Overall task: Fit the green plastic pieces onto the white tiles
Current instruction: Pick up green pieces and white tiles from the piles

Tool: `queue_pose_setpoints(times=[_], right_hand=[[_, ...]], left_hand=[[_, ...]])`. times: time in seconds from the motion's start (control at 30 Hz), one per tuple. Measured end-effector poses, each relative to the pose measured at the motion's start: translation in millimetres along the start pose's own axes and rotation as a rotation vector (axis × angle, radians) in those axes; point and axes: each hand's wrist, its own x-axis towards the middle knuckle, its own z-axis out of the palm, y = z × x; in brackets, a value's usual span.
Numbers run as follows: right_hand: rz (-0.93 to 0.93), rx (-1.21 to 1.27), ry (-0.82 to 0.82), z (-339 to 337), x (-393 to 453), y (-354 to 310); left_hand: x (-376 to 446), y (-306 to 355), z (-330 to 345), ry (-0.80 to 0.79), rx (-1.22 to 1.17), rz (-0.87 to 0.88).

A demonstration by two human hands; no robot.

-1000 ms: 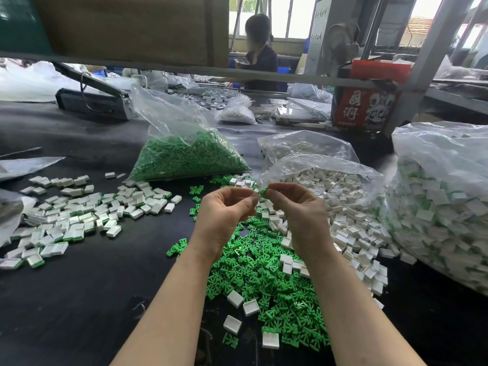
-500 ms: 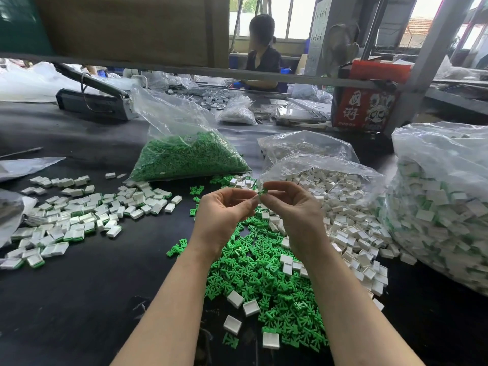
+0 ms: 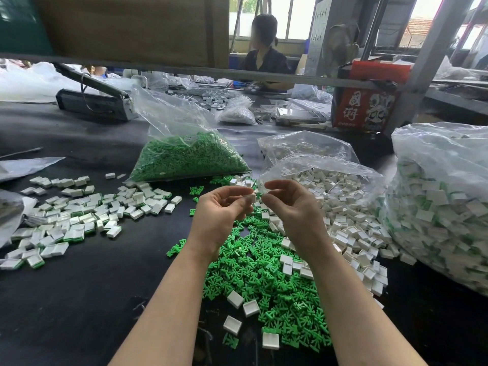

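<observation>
Since half a second earlier, both hands had parted slightly above the loose green pieces (image 3: 266,281) on the black table (image 3: 79,299). At its fingertips the left hand (image 3: 221,210) pinched a white tile (image 3: 252,198), while the right hand (image 3: 293,207) pinched a small green piece (image 3: 260,196) just beside that tile — whether the two touched could not be told. Finished tiles (image 3: 79,215) lay scattered to the left, well apart from the hands — and bare white tiles (image 3: 348,207) spilled from an open bag (image 3: 330,165) to the right.
</observation>
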Motion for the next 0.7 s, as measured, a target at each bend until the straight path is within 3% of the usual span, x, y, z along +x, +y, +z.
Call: queue_pose_setpoints(times=[0.53, 0.7], right_hand=[[0.037, 0.014, -0.026, -0.8, -0.1, 2.2], [0.014, -0.261, -0.082, 2.1, 0.6, 4.3]], left_hand=[[-0.4, 2.2, -2.1, -0.01, -0.012, 0.01], [0.2, 0.6, -1.4, -0.023, 0.005, 0.022]])
